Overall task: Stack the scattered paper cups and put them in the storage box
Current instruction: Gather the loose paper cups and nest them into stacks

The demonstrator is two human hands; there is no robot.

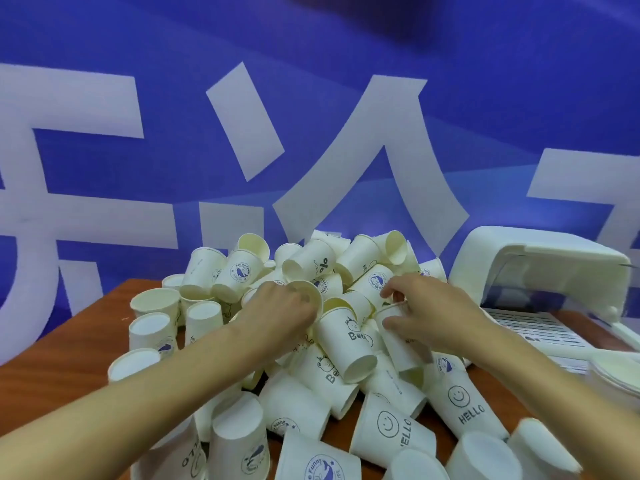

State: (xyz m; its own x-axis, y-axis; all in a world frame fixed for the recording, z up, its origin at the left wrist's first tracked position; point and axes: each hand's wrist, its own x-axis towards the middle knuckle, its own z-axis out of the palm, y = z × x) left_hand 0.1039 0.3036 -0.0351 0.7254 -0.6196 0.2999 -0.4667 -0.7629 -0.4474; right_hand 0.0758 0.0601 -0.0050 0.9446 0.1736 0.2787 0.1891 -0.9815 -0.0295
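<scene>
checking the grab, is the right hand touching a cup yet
Touching. The head view shows the right hand pinching the rim of a paper cup, with the thumb pressed on its side.

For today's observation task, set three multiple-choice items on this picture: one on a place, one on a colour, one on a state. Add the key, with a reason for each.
1. Where does the storage box stand relative to the pile of paper cups?
A. left of it
B. right of it
C. on top of it

2. What colour is the backdrop?
A. red with black marks
B. plain green
C. blue with large white characters

3. What are the left hand and the right hand doing?
A. each grips a cup in the pile
B. both hang idle
C. they clasp each other

Key:
1 B: the white box sits at the pile's right edge.
2 C: blue fills the wall behind the pile.
3 A: the fingers of each hand curl round a cup.
</scene>
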